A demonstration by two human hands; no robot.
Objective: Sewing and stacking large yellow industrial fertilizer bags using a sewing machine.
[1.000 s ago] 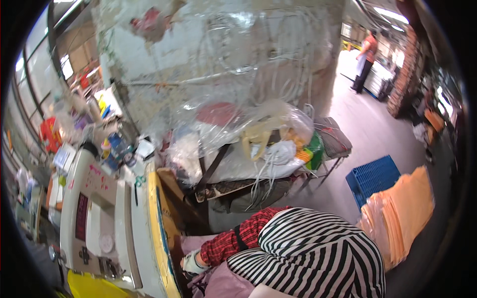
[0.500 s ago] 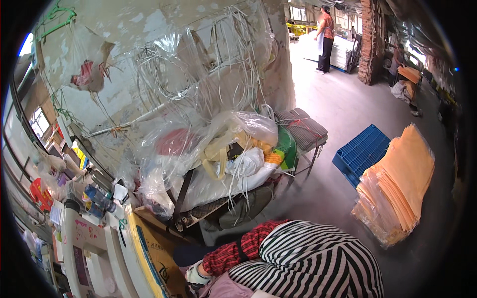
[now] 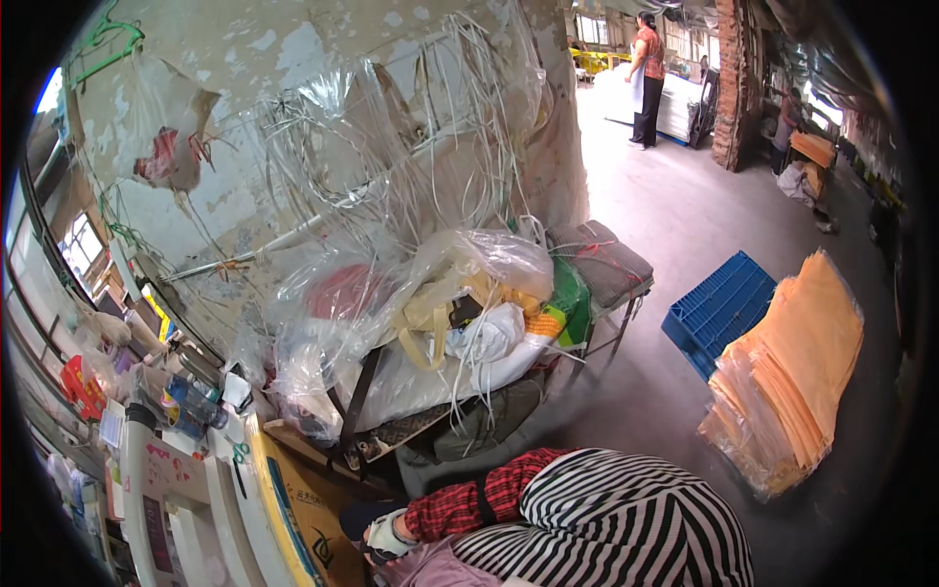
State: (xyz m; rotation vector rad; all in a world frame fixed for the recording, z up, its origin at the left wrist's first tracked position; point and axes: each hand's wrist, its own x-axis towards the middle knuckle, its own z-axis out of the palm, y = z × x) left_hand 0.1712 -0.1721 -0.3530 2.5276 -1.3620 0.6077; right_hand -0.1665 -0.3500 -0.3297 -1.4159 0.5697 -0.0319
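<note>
Hand, right (image 3: 387, 535), partly covered in white below a red plaid sleeve (image 3: 460, 510), lies just beside mauve cloth (image 3: 430, 569) at the lower edge, near a cardboard panel (image 3: 315, 523); I cannot tell whether its fingers are apart, together or clamped. Beyond sit one plastic-wrapped heap (image 3: 391, 391), one stack of orange sheets (image 3: 787, 367) and one blue crate (image 3: 719, 303). Farthest, one person (image 3: 648, 78) stands near a brick pillar (image 3: 729, 88).

Pale wall (image 3: 333, 39) (paint flaking), brick pillar (image 3: 727, 93), grey floor (image 3: 685, 201), bright windows (image 3: 591, 30)
</note>
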